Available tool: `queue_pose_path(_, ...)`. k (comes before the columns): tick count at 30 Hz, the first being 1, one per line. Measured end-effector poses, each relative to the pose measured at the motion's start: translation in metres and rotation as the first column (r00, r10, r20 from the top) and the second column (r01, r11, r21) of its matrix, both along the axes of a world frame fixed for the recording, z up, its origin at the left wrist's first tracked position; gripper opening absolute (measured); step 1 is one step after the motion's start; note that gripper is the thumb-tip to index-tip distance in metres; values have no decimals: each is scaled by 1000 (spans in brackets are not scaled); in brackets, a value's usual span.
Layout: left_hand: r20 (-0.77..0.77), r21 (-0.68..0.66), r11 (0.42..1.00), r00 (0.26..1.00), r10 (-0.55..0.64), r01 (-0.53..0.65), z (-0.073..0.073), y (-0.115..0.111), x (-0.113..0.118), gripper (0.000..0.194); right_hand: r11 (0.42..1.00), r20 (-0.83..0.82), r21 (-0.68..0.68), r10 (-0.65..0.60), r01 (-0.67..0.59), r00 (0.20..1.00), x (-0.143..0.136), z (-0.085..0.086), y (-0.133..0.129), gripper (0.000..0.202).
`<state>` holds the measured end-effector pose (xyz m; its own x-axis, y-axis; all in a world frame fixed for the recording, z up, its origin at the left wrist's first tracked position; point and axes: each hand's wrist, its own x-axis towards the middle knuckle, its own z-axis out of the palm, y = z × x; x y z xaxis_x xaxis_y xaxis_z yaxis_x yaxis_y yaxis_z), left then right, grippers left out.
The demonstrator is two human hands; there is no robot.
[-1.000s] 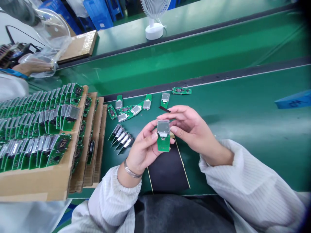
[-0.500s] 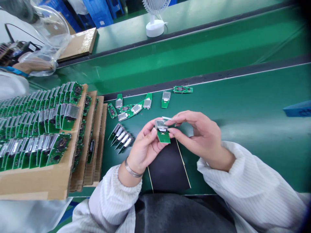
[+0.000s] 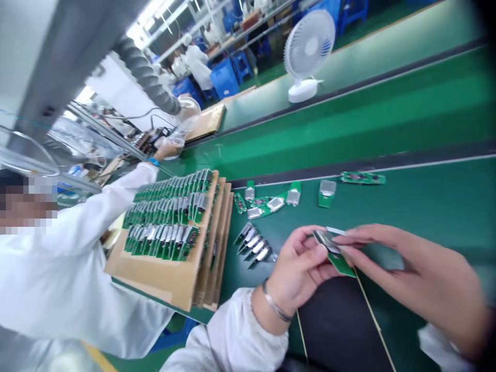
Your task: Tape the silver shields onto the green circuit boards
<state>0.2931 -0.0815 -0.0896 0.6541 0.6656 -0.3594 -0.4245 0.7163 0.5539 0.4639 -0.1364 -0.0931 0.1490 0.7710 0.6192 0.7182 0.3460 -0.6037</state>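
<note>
My left hand (image 3: 298, 266) is closed around a small green circuit board (image 3: 343, 264) with a grey display at its upper end, the thumb lying on the display's edge. The board tilts down to the right. From the other side, my right hand (image 3: 414, 274) pinches at the display end with thumb and index finger. A thin pale strip (image 3: 336, 231) sticks out at those fingertips; whether it is joined to the board I cannot tell. Below both hands lies a black sheet (image 3: 341, 325) with light edges. To the left, a short row of boards with displays (image 3: 253, 245) stands on the green table.
Several loose boards (image 3: 276, 204) lie along the table's back ledge. Stacked cardboard holders (image 3: 182, 279) with rows of upright boards stand at the left. Beyond them sits a co-worker in a white sleeve (image 3: 127, 188). A white fan (image 3: 303, 90) stands at the back.
The view has swung left and up, so the co-worker and more of the room now show. My hands still hold the board, which now tilts more to the right.
</note>
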Motion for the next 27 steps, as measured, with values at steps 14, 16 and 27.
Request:
queue_pose_path(14, -154, 111, 989, 982, 114, -97, -5, -2, 5, 66, 996, 114, 65, 54, -62, 992, 3, -18, 5, 11)
queue_pose_path(16, -162, 118, 987, 979, 126, -107, -6, -2, 6, 66, 994, 151, 91, 50, -64, 987, 3, -14, 7, 10)
queue_pose_path(27, -52, 19, 999, 998, 38, -37, 6, 3, 1, 51, 994, -357, -61, 61, -89, 932, -7, 0, 1, 29)
